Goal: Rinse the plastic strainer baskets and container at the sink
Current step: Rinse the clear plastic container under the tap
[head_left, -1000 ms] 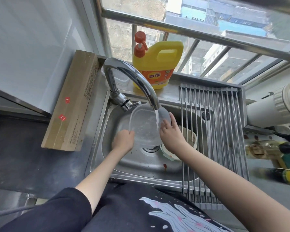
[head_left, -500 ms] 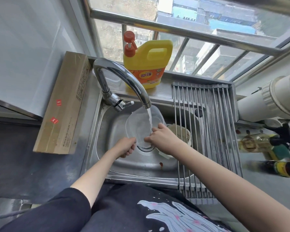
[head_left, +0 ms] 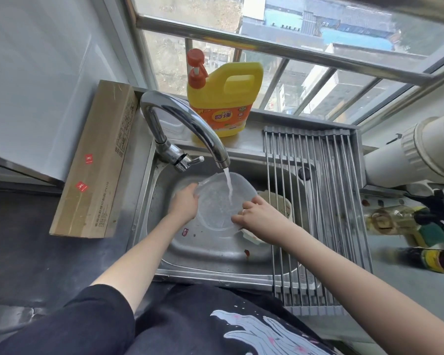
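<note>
A clear round plastic container (head_left: 217, 201) is tilted under the running faucet (head_left: 190, 129) in the steel sink (head_left: 210, 254). Water streams onto its inner face. My left hand (head_left: 183, 204) grips its left rim. My right hand (head_left: 254, 216) pinches the lower right rim with curled fingers. A cream plastic strainer basket (head_left: 280, 203) lies in the sink behind my right hand, partly hidden by it and the container.
A roll-up metal drying rack (head_left: 323, 201) covers the sink's right part. A yellow detergent jug (head_left: 221, 98) stands on the ledge behind the faucet. A long cardboard box (head_left: 98, 162) lies left of the sink. White pipe (head_left: 408, 155) and bottles (head_left: 400, 219) sit at right.
The container has been turned and tilted under the stream. My left hand moved up to its left rim and my right hand slid down to its lower right edge.
</note>
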